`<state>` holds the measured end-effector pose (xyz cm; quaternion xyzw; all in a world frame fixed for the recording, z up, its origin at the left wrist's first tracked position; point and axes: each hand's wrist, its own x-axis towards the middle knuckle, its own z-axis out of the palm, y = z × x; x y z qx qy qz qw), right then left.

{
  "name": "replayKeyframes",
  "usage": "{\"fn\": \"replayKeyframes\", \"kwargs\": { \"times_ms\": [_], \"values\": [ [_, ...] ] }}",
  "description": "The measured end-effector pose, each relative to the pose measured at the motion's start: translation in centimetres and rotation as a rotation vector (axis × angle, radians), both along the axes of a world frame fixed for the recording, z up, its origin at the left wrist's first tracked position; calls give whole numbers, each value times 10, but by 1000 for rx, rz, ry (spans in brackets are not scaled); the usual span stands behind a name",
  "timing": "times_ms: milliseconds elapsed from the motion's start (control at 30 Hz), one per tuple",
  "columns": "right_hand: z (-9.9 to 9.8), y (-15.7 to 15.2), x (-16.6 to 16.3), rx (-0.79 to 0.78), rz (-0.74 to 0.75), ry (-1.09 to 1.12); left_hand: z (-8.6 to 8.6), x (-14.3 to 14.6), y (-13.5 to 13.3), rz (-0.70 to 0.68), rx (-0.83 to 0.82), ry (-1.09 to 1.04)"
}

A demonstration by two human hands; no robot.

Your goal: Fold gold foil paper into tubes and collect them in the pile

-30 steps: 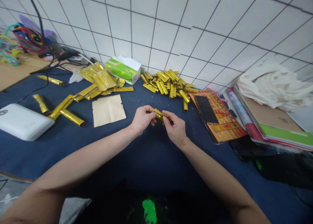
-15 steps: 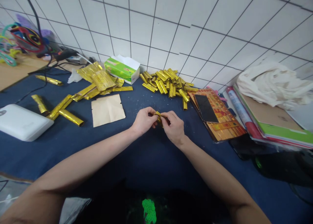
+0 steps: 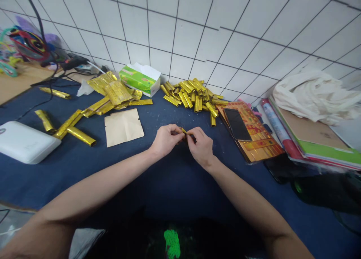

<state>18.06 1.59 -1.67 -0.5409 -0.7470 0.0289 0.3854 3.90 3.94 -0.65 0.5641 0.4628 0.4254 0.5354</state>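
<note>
Across our blue table (image 3: 73, 159), the heap of gold tubes (image 3: 194, 95) sits near twelve o'clock of our hands; stacked loosely, it could slide if our knuckles knocked it. Our left hand (image 3: 167, 140) and right hand (image 3: 200, 146) both pinch the small gold piece (image 3: 184, 131), mostly hidden between our fingertips at the heap's six-to-seven o'clock. It looks thin, so we judge that squeezing hard might crush it, while an uneven pinch might skew it.

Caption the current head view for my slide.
Left hand and right hand pinch a small gold foil-like piece over a dark blue tabletop, near piled gold foil-like tubes.
</note>
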Motion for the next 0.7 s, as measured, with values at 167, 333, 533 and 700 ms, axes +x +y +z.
{"fn": "replayKeyframes", "kwargs": {
  "times_ms": [167, 333, 533, 700],
  "values": [
    [0, 1, 0, -39, -14, -3, -2, -3, -1, 36, 218, 177],
    [0, 2, 0, -137, -38, 94, -3, -4, -1, -7, 267, 209],
    [0, 3, 1, -134, 105, 159, -5, -5, 2, -36, 166, 89],
    [2, 3, 1, -129, 176, 170, 1, -7, 5, -132, 93, 65]
  ]
}}
